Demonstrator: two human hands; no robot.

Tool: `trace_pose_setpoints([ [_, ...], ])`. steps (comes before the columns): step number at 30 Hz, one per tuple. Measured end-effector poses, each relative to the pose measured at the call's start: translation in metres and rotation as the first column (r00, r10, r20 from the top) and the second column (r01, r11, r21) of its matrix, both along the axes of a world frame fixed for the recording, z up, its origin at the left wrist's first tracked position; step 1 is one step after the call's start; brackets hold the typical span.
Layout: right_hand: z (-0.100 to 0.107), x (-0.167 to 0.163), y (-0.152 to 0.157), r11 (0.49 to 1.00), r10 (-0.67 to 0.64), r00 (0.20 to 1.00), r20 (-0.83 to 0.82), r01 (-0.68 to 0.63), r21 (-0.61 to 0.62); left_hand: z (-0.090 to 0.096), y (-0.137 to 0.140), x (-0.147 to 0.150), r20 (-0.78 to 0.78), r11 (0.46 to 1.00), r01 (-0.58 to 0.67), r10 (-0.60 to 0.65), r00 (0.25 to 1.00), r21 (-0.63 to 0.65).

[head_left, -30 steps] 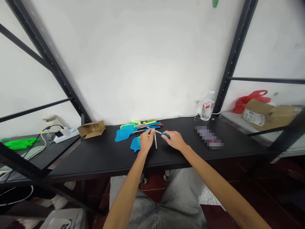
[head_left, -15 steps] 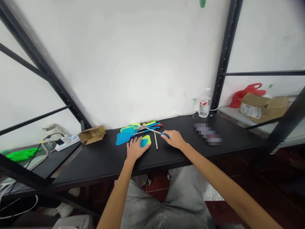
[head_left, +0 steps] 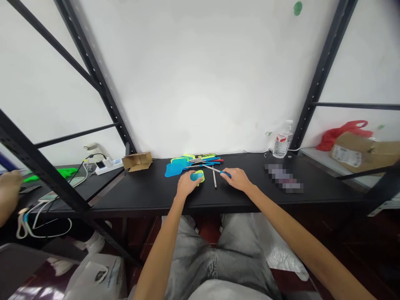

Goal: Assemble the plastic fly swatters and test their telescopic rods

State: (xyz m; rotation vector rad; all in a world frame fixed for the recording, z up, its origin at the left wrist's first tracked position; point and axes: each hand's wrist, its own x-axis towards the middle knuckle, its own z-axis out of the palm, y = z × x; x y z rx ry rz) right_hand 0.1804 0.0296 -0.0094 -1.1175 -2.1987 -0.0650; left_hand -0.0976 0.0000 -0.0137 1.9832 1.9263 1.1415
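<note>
My left hand (head_left: pixel 186 184) is curled round the edge of a yellow-green mesh fly swatter head (head_left: pixel 202 178), with a blue piece (head_left: pixel 196 176) lying over it; part of both is hidden by the fingers. The blue grip (head_left: pixel 225 173) of a thin metal rod (head_left: pixel 212 168) is held in my right hand (head_left: pixel 236 179), and the rod points left toward the pile. Between my hands a loose silver rod (head_left: pixel 214 180) lies on the black table. Just behind, blue and yellow fly swatters (head_left: pixel 178 165) are heaped with their handles to the right.
An open cardboard box (head_left: pixel 137 161) stands left of the pile. A water bottle (head_left: pixel 283 141) and a blurred-out item (head_left: pixel 283 178) are on the right. Black metal uprights (head_left: pixel 325 62) flank the table (head_left: pixel 150 193). Another person's hand (head_left: pixel 8 193) shows at far left.
The view has shifted, so things appear farther right. My left fingers have drawn in round the swatter head. My right hand still holds the blue grip. Another person's hand has come into view.
</note>
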Motion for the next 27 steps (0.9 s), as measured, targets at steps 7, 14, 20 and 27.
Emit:
trace_pose_setpoints([
  [7,0.002,-0.001,-0.002,0.999,0.031,0.999,0.039,-0.031,-0.006,0.002,0.002,-0.003,0.276,0.992,-0.053,0.019,0.961,0.117],
  [14,0.002,-0.001,-0.002,1.000,0.023,0.998,0.050,-0.022,-0.019,0.011,-0.008,-0.002,0.359,0.910,-0.232,0.100,0.928,0.344],
  [20,0.003,-0.001,-0.003,0.998,0.006,0.996,0.087,-0.001,-0.057,0.011,-0.011,-0.009,0.336,0.850,-0.429,0.326,0.884,0.304],
  [27,0.003,-0.001,-0.003,0.997,-0.006,0.995,0.100,0.013,-0.072,0.002,0.007,-0.025,0.649,0.901,-0.418,0.250,0.719,0.116],
])
